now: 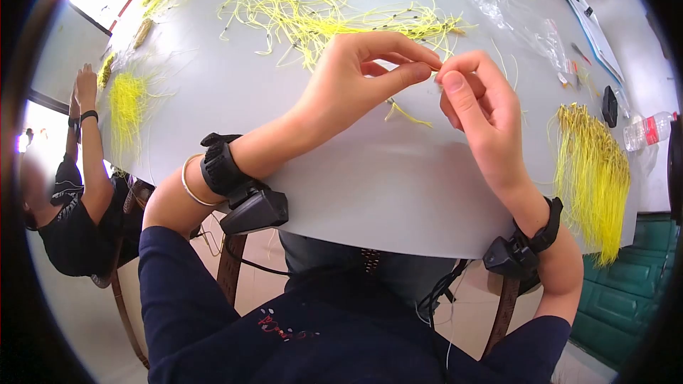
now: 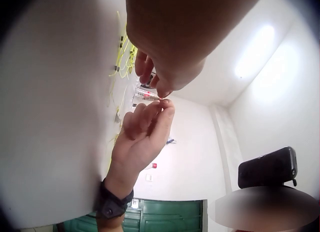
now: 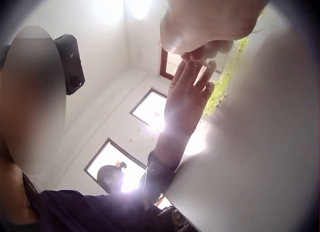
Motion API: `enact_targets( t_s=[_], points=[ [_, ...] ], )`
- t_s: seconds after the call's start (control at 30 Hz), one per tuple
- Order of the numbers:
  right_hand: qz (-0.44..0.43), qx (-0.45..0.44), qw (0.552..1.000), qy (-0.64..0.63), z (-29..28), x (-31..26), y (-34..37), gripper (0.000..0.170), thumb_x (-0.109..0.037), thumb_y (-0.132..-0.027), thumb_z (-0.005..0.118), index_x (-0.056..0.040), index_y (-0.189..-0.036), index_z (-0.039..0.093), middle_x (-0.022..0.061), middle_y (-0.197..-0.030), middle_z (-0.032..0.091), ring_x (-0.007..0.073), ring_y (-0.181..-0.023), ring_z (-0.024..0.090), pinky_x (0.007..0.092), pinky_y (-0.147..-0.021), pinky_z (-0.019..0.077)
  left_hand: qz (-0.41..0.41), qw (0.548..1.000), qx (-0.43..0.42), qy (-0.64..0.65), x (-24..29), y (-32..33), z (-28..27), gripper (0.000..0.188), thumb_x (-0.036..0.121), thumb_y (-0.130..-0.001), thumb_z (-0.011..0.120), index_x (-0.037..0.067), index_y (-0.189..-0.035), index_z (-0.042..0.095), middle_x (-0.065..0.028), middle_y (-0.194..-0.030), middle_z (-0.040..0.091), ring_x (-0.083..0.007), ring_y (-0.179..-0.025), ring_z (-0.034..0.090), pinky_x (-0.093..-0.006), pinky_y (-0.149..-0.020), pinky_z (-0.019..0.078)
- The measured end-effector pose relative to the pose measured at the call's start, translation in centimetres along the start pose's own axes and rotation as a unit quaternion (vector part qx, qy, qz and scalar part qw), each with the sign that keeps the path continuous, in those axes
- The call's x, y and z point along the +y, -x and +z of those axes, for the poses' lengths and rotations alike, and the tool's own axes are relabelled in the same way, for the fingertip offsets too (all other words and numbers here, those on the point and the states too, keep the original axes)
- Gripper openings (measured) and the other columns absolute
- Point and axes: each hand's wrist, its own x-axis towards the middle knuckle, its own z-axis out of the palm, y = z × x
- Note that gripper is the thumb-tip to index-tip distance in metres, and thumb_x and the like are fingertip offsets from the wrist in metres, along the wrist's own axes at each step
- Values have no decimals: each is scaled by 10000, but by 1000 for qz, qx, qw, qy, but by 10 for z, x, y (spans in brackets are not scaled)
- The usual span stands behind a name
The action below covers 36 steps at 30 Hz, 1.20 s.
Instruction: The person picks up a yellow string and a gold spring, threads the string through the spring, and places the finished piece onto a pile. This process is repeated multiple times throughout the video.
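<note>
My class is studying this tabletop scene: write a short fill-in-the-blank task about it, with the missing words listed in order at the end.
1. The tangled strands on the table are coloured ____.
2. The long bundle lies nearer the ____ hand than the left hand.
3. The pale bangle is worn on the wearer's ____ side.
4. The bottle beside the long bundle has a ____ label.

Missing words: yellow; right; left; red

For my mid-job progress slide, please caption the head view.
Left hand and right hand, fingertips close together above a grey table, yellow strands spread beyond.
</note>
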Motion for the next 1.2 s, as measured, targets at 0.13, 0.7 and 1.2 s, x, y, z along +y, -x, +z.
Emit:
enact_targets(
  t_s=[0.13,0.7,1.2],
  points=[
    [10,36,999,-8,-1,-2,0,109,-141,-901,520,-46,-859,487,-67,-539,416,-1,-502,311,184,-456,222,-1,999,5,-47,5,1,0,124,102,-827,622,27,-925,638,-33,-933,635,-90,-872,585,-220,-713,461],
    [51,16,996,71,-4,4,-4,126,-118,-856,587,0,-817,564,-63,-526,431,-4,-490,300,189,-447,219,-35,995,25,-96,9,5,0,143,158,-818,626,27,-868,651,-13,-845,637,-65,-792,565,-210,-676,415],
    [12,47,998,48,-4,1,-2,63,-69,-835,538,-33,-784,526,-45,-555,483,-14,-504,357,171,-468,261,7,990,19,-139,3,6,3,104,140,-795,634,47,-836,654,3,-805,648,-47,-731,548,-203,-632,391]
  ],
)
